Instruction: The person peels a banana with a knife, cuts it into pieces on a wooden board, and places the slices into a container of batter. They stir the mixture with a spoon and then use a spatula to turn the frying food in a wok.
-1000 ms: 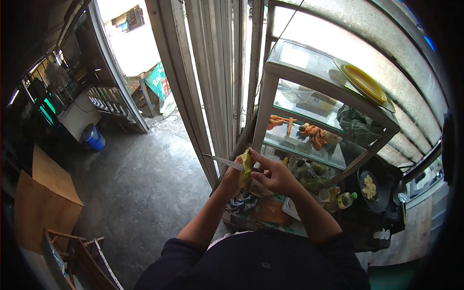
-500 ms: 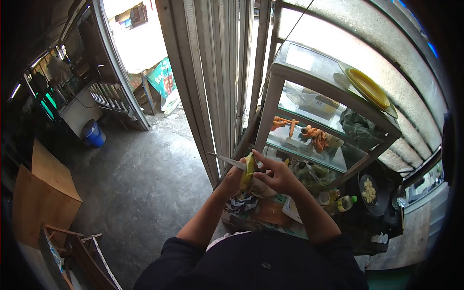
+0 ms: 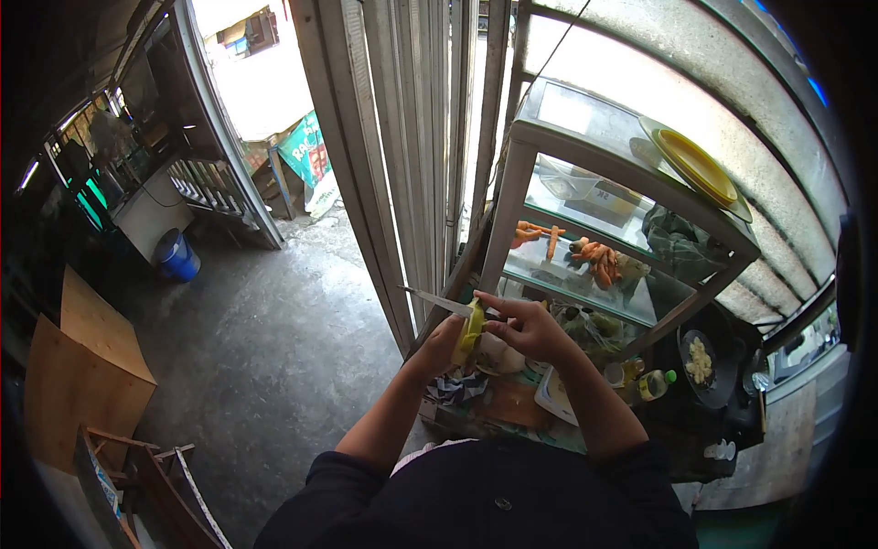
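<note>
My left hand [image 3: 443, 344] is closed round a yellow-green fruit [image 3: 471, 331], held upright in front of my chest. A knife [image 3: 433, 298] lies across the fruit's upper part, its pale blade pointing left past my left hand. Its handle end is hidden at my right hand [image 3: 526, 328], whose fingers are curled on the fruit's right side. The right index finger reaches to the fruit's top and the thumb sits lower. Below the hands are a striped cloth [image 3: 457, 388] and a brown board [image 3: 515, 405].
A glass display case [image 3: 585, 229] with carrots [image 3: 599, 260] stands ahead to the right, yellow plates [image 3: 697, 167] on top. A pan [image 3: 702, 371] with pale pieces and a green-capped bottle [image 3: 655, 384] are at right. Metal shutters [image 3: 402, 165] rise ahead; a blue bucket [image 3: 177, 256] stands left.
My hands and the fruit have shifted slightly down. The blade lies a little lower and further right, and the right index finger has moved down at the fruit's top.
</note>
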Demonstrator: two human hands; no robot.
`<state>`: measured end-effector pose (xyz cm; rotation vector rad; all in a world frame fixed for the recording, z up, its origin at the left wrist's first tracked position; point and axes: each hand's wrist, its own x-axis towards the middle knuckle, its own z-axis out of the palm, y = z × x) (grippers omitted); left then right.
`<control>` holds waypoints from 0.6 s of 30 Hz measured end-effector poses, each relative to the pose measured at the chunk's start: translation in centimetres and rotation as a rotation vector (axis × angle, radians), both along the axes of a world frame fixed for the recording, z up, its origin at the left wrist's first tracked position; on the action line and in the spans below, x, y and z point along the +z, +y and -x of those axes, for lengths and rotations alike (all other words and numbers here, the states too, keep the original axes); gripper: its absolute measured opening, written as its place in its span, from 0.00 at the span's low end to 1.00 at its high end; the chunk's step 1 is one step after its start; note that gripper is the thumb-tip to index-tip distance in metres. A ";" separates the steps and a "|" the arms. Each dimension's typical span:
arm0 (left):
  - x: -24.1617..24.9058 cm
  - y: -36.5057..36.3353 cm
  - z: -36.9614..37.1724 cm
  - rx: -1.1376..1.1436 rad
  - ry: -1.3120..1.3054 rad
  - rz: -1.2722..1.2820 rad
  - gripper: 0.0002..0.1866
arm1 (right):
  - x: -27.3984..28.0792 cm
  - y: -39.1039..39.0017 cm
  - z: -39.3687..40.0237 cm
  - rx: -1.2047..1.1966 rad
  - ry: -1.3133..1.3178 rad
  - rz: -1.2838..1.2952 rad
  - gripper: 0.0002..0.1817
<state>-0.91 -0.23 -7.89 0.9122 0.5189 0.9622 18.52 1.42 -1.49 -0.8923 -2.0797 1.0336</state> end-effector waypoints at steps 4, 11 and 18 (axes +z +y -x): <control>0.0 0.5 0.4 0.016 0.104 0.008 0.25 | 0.7 -0.1 -0.3 0.049 0.019 0.285 0.26; -0.6 0.9 0.6 -0.198 -0.099 -0.069 0.27 | -0.8 0.7 0.3 -0.051 0.094 0.149 0.19; 1.9 1.0 0.0 0.075 0.170 -0.017 0.25 | -1.3 1.1 1.0 -0.234 0.174 0.182 0.18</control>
